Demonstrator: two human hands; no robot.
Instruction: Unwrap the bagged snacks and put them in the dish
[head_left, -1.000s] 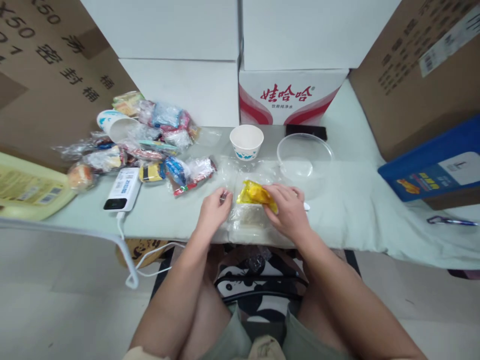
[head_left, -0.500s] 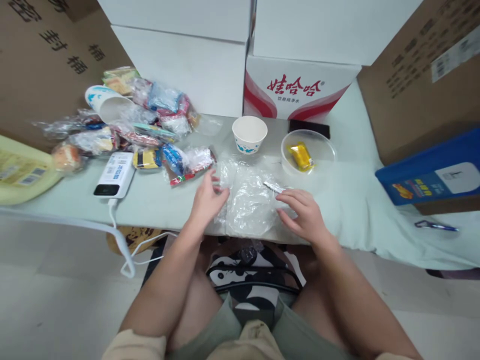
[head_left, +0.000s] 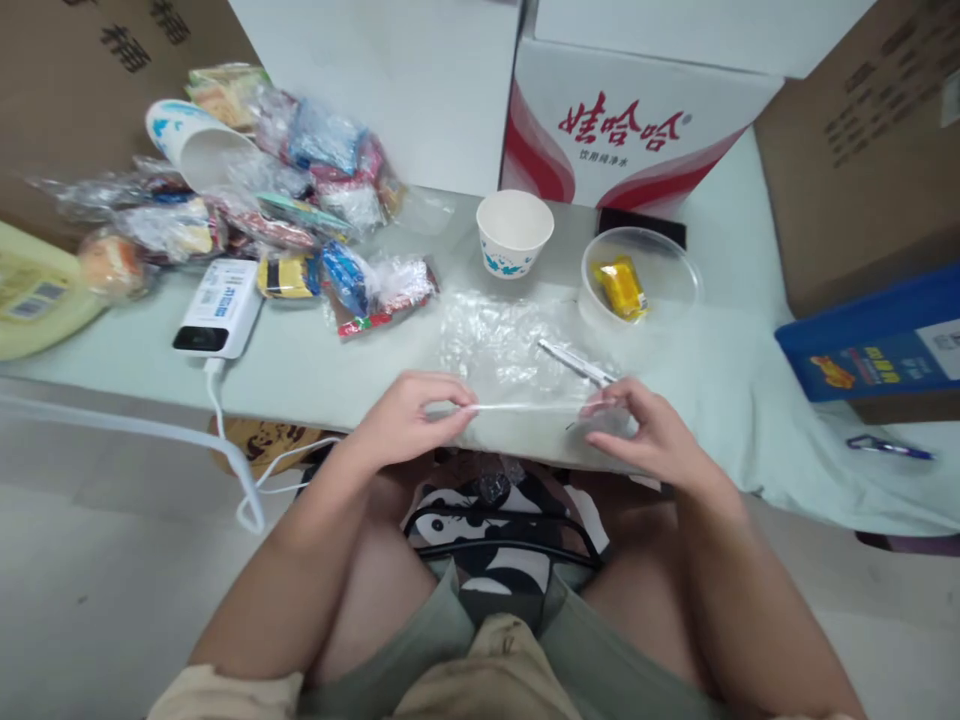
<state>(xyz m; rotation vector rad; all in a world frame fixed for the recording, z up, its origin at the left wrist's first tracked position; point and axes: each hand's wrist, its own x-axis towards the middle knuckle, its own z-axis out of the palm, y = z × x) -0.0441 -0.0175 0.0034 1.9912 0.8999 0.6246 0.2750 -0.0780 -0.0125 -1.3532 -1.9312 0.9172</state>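
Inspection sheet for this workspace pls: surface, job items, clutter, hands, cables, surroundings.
Surface: pale green cloth, wrinkled at right.
Job items: clear bag spread in front of the person; silver tool over it; bowl beyond, with yellow packet inside.
Clutter: snack pile at left, tipped cup in it; power bank; upright cup behind bag.
Hands: left hand pinches bag's near edge; right hand at its other end, grip unclear.
Cables: white cable in power bank, hanging off front edge.
Surroundings: white boxes behind; brown cartons both sides; blue pack at right.
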